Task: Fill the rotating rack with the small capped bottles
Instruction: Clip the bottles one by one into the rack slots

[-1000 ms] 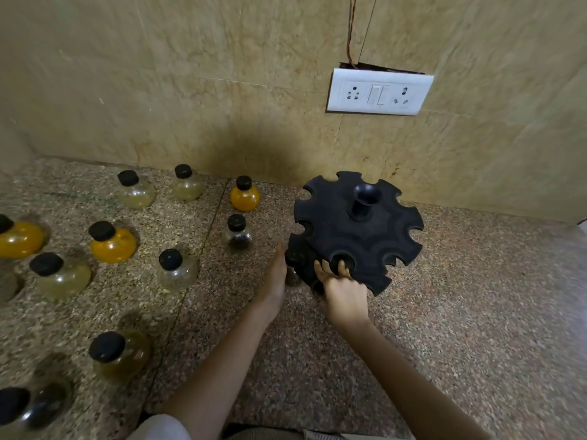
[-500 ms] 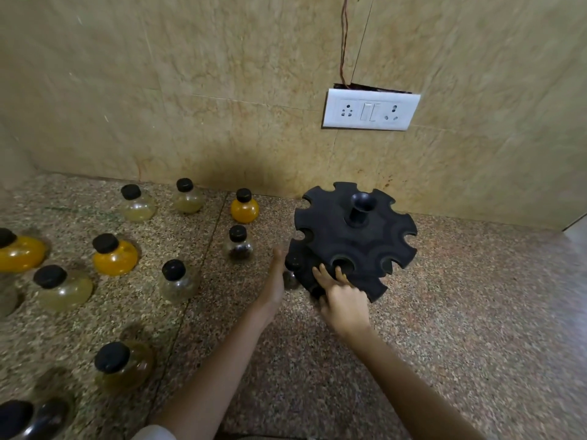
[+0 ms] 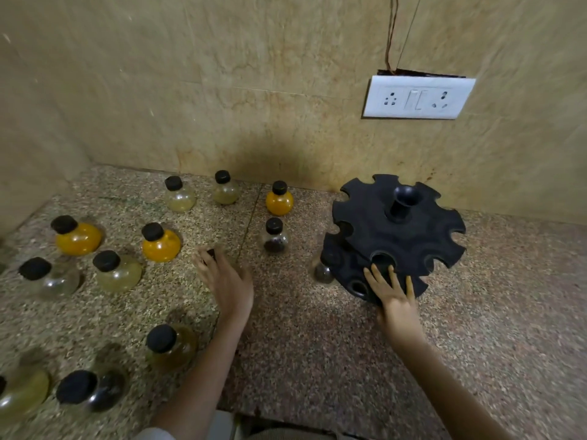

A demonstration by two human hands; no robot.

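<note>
The black rotating rack [image 3: 397,236] stands near the wall, with notched slots around two tiers. One small dark bottle [image 3: 322,271] sits in a lower slot on its left side. My right hand [image 3: 394,300] lies on the rack's lower front edge with its fingers spread. My left hand [image 3: 225,281] is out to the left over a clear bottle; only that bottle's black cap [image 3: 211,254] shows between the blurred, spread fingers. Several small black-capped bottles stand on the counter, among them an orange one [image 3: 279,200] and a dark one [image 3: 274,236].
The speckled stone counter [image 3: 317,344] meets a tiled wall behind and at the left. A white socket plate [image 3: 416,96] hangs above the rack. More bottles, orange [image 3: 160,244] and pale yellow [image 3: 170,344], fill the counter's left half.
My left hand has moved from the rack's left side out to a bottle on the counter. My right hand stays on the rack. The view has shifted left.
</note>
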